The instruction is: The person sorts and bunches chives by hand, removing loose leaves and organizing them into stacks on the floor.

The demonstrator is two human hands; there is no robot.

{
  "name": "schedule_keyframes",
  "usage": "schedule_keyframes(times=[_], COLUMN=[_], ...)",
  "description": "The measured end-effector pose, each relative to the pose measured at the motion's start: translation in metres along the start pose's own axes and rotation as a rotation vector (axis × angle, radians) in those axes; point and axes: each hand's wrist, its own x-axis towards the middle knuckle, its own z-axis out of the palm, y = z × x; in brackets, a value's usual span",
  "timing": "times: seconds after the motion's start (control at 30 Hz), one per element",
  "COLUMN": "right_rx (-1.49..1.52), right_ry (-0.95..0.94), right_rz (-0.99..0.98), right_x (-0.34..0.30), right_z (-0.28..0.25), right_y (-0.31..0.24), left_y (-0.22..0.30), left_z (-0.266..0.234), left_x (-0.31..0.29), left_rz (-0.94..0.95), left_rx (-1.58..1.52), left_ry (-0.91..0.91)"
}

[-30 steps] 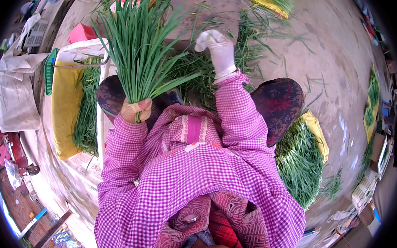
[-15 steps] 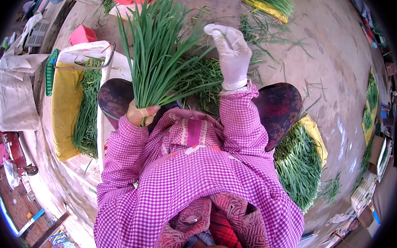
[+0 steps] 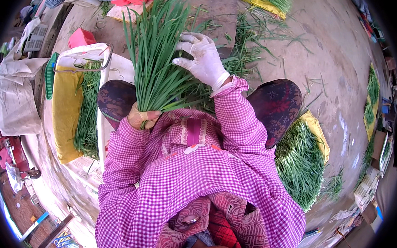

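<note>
Bunch [image 3: 159, 61]: upper centre-left of frame; probably light, limp, easily bruised.
Stems [image 3: 152, 104]: likely firmer, best place to grip.
Left hand [image 3: 142, 117]: wrapped around Stems.
Right hand [image 3: 203, 58]: spread beside Bunch, contact unclear.

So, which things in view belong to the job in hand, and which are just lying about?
Belonging, as I judge it:
Bunch, its base in the left grip
Right grip, open by the leaves; contact unclear
Pile of similar greens, right
Crate of greens, left

Likely just lying about:
Loose leaves on the ground
Red tub
Grey sheet
</note>
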Motion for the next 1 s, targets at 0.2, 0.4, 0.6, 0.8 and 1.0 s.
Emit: schedule_keyframes(times=[0.2,0.4,0.6,0.8,1.0], right_rx=[-0.106,-0.443,-0.157,0.555,0.169], right_ry=[-0.027,0.017,0.450,0.522,0.143], right_rz=[0.039,0.116,0.343,0.450,0.280], right_x=[-0.001,0.001,-0.009,-0.007,-0.002], right_z=[0.003,0.002,-0.029,-0.038,-0.014], right_y=[-0.004,-0.003,0.050,0.030,0.011], left_y=[0.002,-0.005,-0.002,0.000,-0.008], left_z=[0.001,0.005,0.000,-0.005,-0.008], left_x=[0.000,0.004,0.003,0.000,0.007], left_rz=[-0.008,0.092,0.178,0.100,0.172], left_rx=[0.031,0.120,0.101,0.145,0.195], left_ry=[0.067,0.208,0.174,0.245,0.233])
